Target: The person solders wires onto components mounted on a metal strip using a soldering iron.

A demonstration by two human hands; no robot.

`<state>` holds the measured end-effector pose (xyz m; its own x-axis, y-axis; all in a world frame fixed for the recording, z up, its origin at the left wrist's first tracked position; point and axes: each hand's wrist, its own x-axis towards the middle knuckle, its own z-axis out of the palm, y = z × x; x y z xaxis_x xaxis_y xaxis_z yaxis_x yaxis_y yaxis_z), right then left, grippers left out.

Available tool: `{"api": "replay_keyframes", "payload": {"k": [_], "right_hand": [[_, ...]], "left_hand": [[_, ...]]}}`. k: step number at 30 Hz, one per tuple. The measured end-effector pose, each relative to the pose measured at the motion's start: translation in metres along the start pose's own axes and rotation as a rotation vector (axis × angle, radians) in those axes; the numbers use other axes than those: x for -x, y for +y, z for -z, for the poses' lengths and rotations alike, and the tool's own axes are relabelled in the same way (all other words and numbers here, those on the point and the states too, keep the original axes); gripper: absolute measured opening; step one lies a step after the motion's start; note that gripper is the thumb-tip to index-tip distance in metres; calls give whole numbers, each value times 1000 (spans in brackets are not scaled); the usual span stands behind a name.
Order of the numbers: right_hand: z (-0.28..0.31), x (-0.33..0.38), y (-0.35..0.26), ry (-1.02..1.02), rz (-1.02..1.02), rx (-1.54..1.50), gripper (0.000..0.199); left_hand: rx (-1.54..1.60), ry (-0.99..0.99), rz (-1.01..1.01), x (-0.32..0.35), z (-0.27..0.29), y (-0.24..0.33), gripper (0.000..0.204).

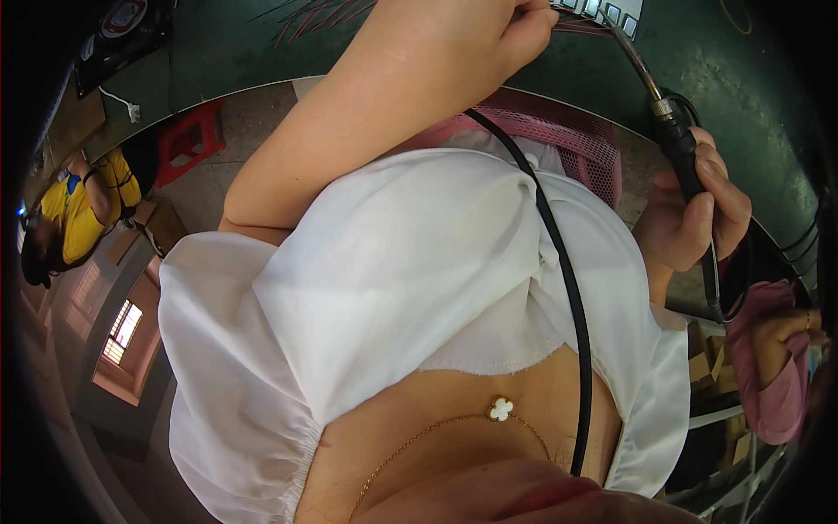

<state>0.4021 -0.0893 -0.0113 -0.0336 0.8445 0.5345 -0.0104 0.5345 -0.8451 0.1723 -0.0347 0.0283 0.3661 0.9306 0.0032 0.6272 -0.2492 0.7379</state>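
Note:
A soldering iron with a black handle and a metal shaft is gripped in my right hand, fingers wrapped round it. Its tip reaches up to a white panel carrying rows of small square pieces, at the top edge. Close to the panel's left end is my left hand, fingers curled and partly cut off by the frame; what they pinch is hidden. Thin red and black wires lie on the green table, left of this hand and under the panel.
At the table's far left sits a black device with a round part, near a white plug. A red stool and a person in yellow are to the left. Another person's pink sleeve shows at right. A black cable crosses my front.

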Motion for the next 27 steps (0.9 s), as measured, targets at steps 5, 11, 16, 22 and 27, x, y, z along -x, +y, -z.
{"api": "replay_keyframes", "payload": {"k": [5, 11, 16, 22, 27], "right_hand": [[-3, -2, -2, 5, 6, 7, 22], [-6, -3, -4, 7, -5, -4, 21], [-9, -6, -4, -12, 3, 7, 22], [-10, -6, -6, 4, -14, 19, 21], [-11, -6, -4, -2, -14, 31, 21]], "left_hand": [[-25, 11, 11, 1, 2, 0, 14], [46, 26, 58, 3, 4, -1, 11], [44, 56, 25, 3, 7, -3, 11], [18, 66, 17, 1, 8, -2, 12], [-4, 68, -6, 0, 7, -4, 12]]}}
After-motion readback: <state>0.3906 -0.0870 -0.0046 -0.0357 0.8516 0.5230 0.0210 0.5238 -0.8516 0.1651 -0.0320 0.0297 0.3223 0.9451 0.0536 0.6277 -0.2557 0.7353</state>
